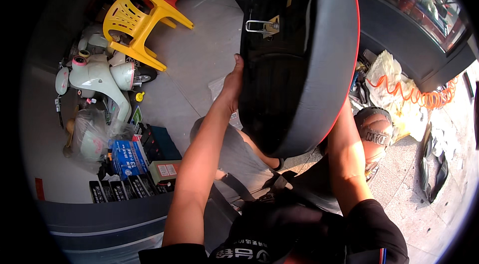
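A long scooter seat (330,54) is held up in front of me, its hollow black underside turned partly towards me. Red piping follows its right edge, and a metal latch loop (260,26) on a small plate sticks out of the underside. My left hand (233,84) grips the seat's left rim, thumb up along the edge and fingers mostly hidden behind. On the other side my right forearm (348,157) runs up behind the seat, which hides my right hand, so its fingers cannot be seen. Below the seat are my legs in grey trousers (227,157).
At left stand a yellow plastic chair (133,19) and a pale scooter body (102,77). Nearer are a blue box (128,158) and several black batteries (122,189). On the right, a coiled orange hose (434,97) lies by crumpled plastic sheeting (386,72) under a dark cabinet (399,29).
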Demonstrator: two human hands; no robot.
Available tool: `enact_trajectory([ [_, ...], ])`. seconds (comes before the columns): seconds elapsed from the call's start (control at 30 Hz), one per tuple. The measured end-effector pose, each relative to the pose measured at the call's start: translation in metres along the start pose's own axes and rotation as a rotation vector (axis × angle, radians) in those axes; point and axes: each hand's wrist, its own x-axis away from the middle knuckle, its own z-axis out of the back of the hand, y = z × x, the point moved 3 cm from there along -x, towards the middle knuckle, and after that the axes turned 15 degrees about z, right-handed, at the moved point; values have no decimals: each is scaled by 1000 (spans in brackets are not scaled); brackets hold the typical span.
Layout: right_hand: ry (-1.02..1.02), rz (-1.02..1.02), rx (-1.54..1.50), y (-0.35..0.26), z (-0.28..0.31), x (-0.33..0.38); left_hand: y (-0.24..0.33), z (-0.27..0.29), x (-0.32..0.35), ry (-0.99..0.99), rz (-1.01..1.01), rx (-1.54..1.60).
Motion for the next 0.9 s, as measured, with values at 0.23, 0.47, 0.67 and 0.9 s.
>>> enact_trajectory([
  [0.23,142,-441,-486,66,-13,53,-39,27,-8,-34,-138,378],
  [0.47,335,-359,-145,86,64,37,105,20,8,-241,-409,-421],
  [0.67,287,-193,248,104,109,39,-34,106,-125,-181,20,-232],
  [0.9,45,-251,1086,154,221,53,-213,62,-225,152,-260,-342],
])
